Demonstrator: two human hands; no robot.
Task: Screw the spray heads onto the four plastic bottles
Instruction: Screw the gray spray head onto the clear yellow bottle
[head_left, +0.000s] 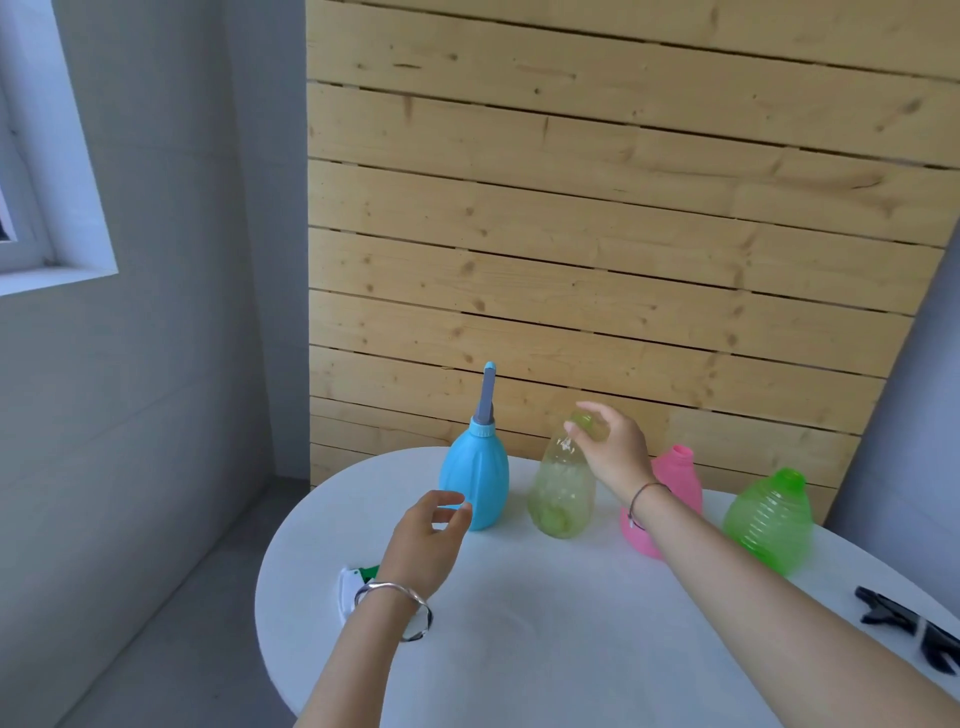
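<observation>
A: Left hand (428, 540) nearest, fingers loosely spread, holding nothing; white-and-green spray head (356, 584) just beside its wrist.
B: Right hand (615, 447)?
A: Fingertips pinching the pale green bottle (561, 493) at its neck. Blue bottle (474, 480), head fitted, stands between the hands; pink bottle (675, 483) behind the right wrist.
</observation>
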